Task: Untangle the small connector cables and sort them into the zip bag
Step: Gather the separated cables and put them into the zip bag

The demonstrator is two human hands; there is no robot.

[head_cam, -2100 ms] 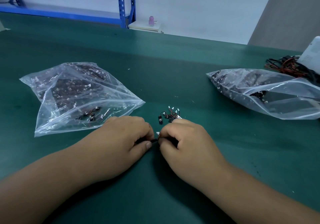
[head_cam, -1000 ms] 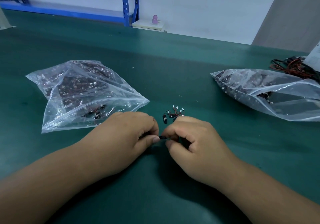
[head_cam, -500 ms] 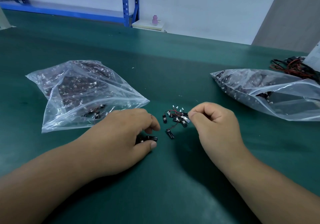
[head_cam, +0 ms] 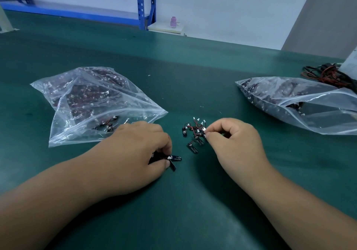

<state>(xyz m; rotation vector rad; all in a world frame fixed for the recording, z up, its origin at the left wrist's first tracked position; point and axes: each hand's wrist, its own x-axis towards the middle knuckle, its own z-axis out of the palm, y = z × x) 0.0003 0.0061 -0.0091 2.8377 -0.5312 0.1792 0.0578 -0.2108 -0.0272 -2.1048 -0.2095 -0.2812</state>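
Note:
A small tangle of connector cables (head_cam: 194,134), with black tabs, red and black wires and white plugs, lies on the green table between my hands. My right hand (head_cam: 232,139) pinches a white plug at the tangle's right edge. My left hand (head_cam: 139,149) holds a bunch of separated cables (head_cam: 173,160) against the table; their black tabs stick out past my thumb. A clear zip bag (head_cam: 92,105) with many such cables lies just behind my left hand.
A second clear zip bag (head_cam: 301,103) full of cables lies at the right. Behind it sits a heap of red and black wires (head_cam: 328,74) beside a white object at the frame's edge. A blue shelf frame (head_cam: 142,4) stands beyond the table.
My hands were together pulling one cable apart. They have separated: the left keeps the freed cables, and the right has moved up to the tangle and pinched a plug.

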